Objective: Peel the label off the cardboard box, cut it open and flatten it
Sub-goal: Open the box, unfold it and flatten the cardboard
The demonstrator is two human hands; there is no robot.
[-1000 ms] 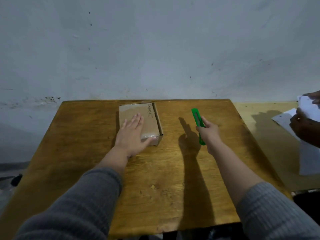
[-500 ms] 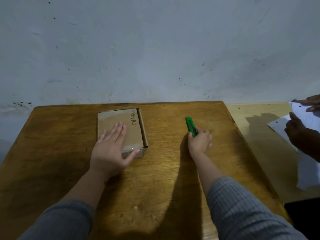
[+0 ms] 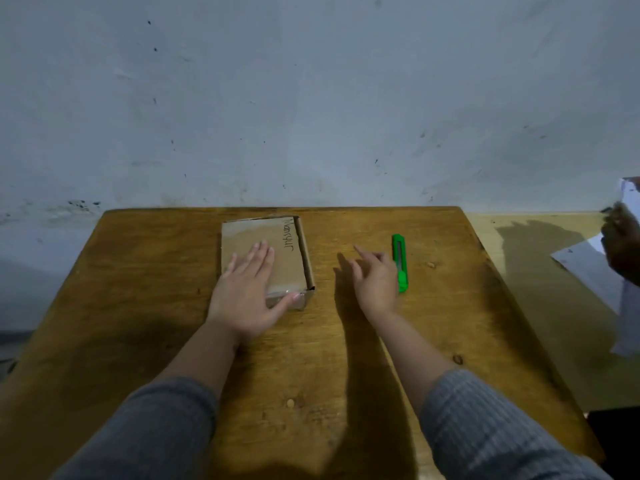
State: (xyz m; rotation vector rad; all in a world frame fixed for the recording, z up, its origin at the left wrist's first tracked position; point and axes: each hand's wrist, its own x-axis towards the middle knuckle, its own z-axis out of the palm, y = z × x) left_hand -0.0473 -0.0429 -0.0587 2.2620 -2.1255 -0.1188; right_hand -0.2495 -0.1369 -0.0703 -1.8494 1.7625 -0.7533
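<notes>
Box (image 3: 263,258) under left hand (image 3: 247,292); right hand (image 3: 375,278) beside.

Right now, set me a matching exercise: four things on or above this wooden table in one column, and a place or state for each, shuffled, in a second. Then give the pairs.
Things
1. brown cardboard box
2. green plastic utility knife
3. left hand
4. right hand

States
A. lies alone on the wooden table, no hand holding it
B. rests flat on the box top, fingers straight
C. closed, handwriting on its top
D. open, empty, between box and knife

Pairs: 1-C, 2-A, 3-B, 4-D
</notes>
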